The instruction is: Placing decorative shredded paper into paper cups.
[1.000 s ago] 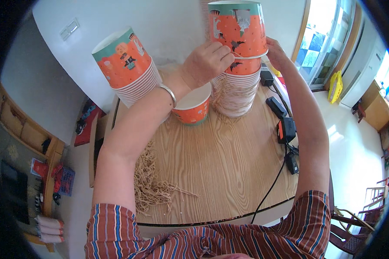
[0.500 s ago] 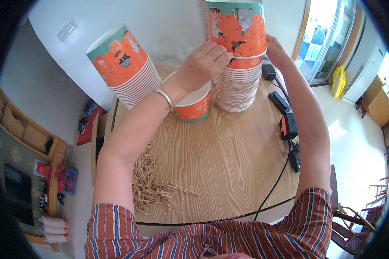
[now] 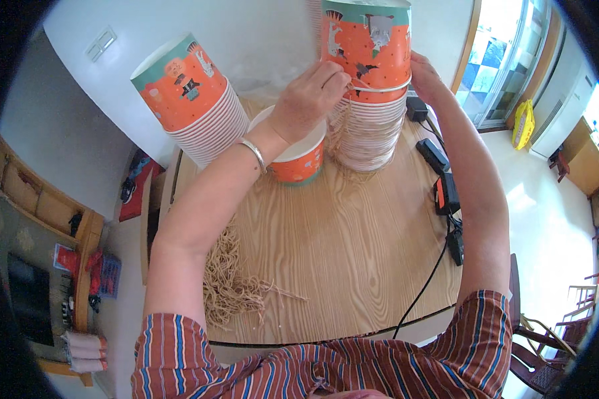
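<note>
A tall stack of paper cups [image 3: 373, 133], upside down and wound with thin cords around the rims, stands at the far right of the table. An orange and green patterned paper cup [image 3: 379, 56] sits over its top, rim downward. My left hand [image 3: 313, 96] is closed in a pinch on a thin cord [image 3: 345, 100] at the left of that rim. On the cup's right side rests my right hand [image 3: 427, 78], its fingers curled behind and partly hidden. Between the stacks, one paper cup [image 3: 299, 163] stands mouth up, partly behind my left wrist.
Another leaning stack of upside-down paper cups [image 3: 206, 123] stands at the left. A heap of loose tan cords [image 3: 229, 282] lies near the table's [image 3: 333, 266] front left. Black power adapters [image 3: 448, 193] and a cable [image 3: 422, 289] run along the right edge.
My left hand has drawn slightly left along the rim with the cord. The top cup looks a little lower on the stack, and my right hand stays beside it.
</note>
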`<act>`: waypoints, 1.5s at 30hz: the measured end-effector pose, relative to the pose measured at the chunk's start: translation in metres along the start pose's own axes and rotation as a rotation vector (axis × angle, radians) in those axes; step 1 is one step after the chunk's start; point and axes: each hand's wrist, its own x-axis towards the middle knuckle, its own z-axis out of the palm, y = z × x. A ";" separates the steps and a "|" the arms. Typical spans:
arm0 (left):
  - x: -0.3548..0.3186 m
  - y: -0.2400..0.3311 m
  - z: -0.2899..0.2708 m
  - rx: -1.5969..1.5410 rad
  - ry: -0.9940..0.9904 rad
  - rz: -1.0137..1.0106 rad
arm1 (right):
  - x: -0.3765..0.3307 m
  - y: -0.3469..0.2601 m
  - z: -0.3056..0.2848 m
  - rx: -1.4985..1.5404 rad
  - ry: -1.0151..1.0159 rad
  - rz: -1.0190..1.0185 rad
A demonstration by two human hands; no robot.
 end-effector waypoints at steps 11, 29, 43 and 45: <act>-0.007 0.005 0.005 -0.072 -0.010 -0.118 | 0.003 0.013 -0.004 0.087 0.035 0.046; -0.017 0.004 0.005 -0.029 -0.039 -0.038 | -0.007 0.009 0.007 0.082 0.063 0.070; -0.024 0.007 0.006 -0.045 -0.042 -0.090 | -0.002 0.013 0.005 0.028 0.058 0.046; -0.022 0.010 0.004 -0.057 -0.037 -0.089 | -0.002 0.012 0.004 0.028 0.050 0.054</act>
